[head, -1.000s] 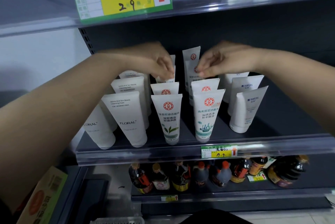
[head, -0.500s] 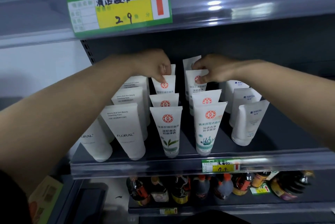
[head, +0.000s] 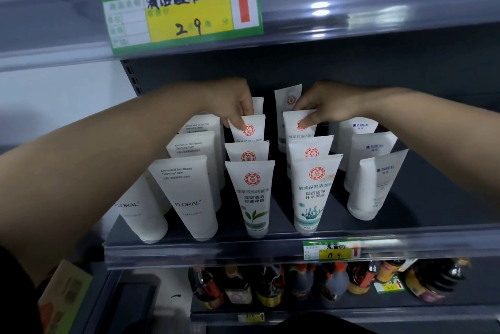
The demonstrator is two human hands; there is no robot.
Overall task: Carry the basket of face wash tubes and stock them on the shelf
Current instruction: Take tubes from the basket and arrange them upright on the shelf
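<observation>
While each hand pinches a rear tube, left hand (head: pixel 234 106) on one (head: pixel 249 128), right hand (head: pixel 323 106) on another (head: pixel 299 124), a nudge could topple the upright rows along the shelf (head: pixel 243 251).

Dark shelf (head: pixel 422 214) holds white tubes (head: pixel 251 195) (standing in rows).

- Left hand (head: pixel 233 103): centre frame, forearm entering from lower left, fingers curled downward, pinching.
- Right hand (head: pixel 323 107): centre right, forearm entering from right edge, thumb and fingers pinching.
</observation>
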